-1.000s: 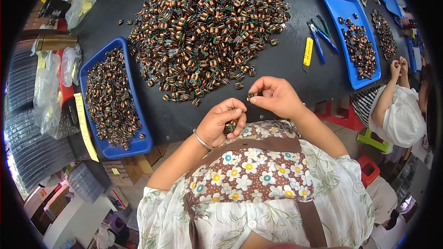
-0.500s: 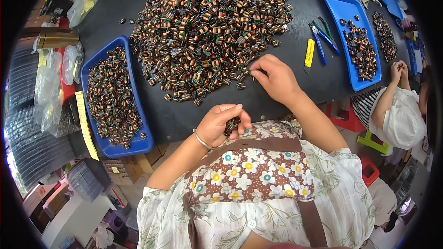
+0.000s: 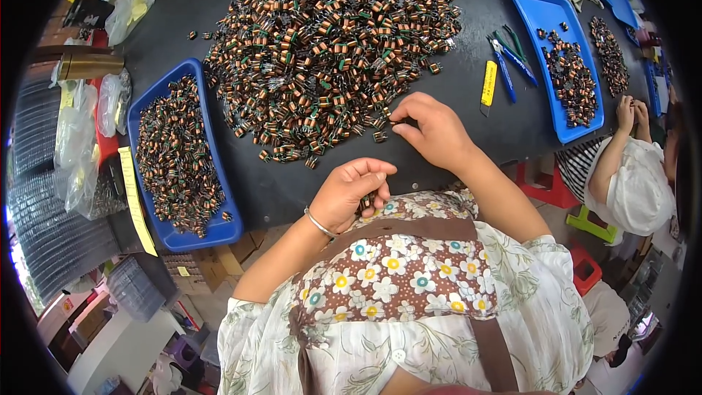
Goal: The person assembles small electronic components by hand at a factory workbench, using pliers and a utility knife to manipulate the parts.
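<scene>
The left hand (image 3: 352,190) is curled around a few coils (image 3: 365,205), near the edge of the desk (image 3: 278,186). The right hand (image 3: 433,132) is beside the big pile (image 3: 329,58), its thumb and forefinger close together; whether they pinch something, I cannot tell.

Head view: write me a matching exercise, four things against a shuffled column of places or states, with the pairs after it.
1. Left hand
2. Right hand
3. Dark blue tray
4. Yellow knife

A. Left of the big pile, loaded with coils
B. Curled around coils
C. Beside the blue-handled pliers
D. At the pile's near edge

Pairs: 1-B, 2-D, 3-A, 4-C
</scene>
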`<state>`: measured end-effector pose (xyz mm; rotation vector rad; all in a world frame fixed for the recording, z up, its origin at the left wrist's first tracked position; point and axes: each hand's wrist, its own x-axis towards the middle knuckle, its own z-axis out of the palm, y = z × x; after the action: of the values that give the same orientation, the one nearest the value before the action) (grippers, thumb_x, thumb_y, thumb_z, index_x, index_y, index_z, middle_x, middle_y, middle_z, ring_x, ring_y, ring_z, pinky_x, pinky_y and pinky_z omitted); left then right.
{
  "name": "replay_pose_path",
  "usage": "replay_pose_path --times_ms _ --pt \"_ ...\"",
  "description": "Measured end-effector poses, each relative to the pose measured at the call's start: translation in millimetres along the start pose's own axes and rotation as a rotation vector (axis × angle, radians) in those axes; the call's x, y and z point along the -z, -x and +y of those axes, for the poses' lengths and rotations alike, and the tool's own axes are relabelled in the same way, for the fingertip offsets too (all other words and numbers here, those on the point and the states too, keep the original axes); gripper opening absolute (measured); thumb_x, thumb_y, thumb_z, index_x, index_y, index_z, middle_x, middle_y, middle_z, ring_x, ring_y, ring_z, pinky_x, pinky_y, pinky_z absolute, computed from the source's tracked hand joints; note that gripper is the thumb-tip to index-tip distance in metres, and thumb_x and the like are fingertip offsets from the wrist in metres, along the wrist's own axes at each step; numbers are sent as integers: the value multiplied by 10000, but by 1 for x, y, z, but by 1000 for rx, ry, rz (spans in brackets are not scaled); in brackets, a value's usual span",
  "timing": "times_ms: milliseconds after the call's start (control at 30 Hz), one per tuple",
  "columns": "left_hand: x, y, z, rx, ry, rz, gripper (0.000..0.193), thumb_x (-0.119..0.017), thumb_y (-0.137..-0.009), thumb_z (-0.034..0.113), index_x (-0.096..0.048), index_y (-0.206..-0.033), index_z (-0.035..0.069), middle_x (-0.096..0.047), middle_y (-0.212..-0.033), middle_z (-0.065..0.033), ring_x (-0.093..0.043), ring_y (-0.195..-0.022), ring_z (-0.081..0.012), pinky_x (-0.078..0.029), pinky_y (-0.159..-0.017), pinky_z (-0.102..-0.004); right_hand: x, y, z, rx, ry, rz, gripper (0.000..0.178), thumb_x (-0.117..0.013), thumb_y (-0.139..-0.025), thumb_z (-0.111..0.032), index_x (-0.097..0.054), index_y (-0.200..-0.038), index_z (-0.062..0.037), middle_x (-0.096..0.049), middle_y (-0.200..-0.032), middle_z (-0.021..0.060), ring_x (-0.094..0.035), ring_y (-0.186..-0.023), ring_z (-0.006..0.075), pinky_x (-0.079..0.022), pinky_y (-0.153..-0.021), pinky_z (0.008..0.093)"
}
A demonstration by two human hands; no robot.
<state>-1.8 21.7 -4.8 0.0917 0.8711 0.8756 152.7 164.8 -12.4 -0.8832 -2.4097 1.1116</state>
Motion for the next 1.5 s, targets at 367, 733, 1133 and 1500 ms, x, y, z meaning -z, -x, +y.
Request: replay_pose_path --times_ms 367,733,1133,1500 --pt "-13 -2 -3 -185 -173 182 93 -584 -855 90 -533 -916 42 -584 -786 -29 -503 -564 -45 -372 -429 -165 3 16 -24 119 -185 -144 157 -695 -736 -120 -667 -880 -62 -579 -770 72 -579 -707 221 -465 -624 309" --pt "-9 0 -5 -223 -87 237 88 -578 -852 74 -516 -905 44 -587 -791 -44 -506 -548 -53 -362 -421 -173 5 15 -12 -20 22 -42 180 -686 -725 -82 -616 -890 -61 -572 -782 48 -523 -587 147 -421 -541 267" --pt "-8 1 -4 -229 -68 224 140 -571 -844 44 -506 -967 34 -602 -802 -76 -501 -530 -56 -352 -413 -180 -2 15 -20 -60 -393 -204 172 -691 -749 -96 -649 -906 -40 -613 -789 66 -602 -697 150 -469 -615 257" --pt "-6 3 -6 -239 -87 280 149 -579 -837 43 -504 -966 35 -613 -828 -87 -498 -533 -55 -354 -417 -183 -21 14 -19 92 157 -71 140 -647 -720 -59 -606 -853 -72 -574 -923 35 -609 -750 235 -504 -625 334"
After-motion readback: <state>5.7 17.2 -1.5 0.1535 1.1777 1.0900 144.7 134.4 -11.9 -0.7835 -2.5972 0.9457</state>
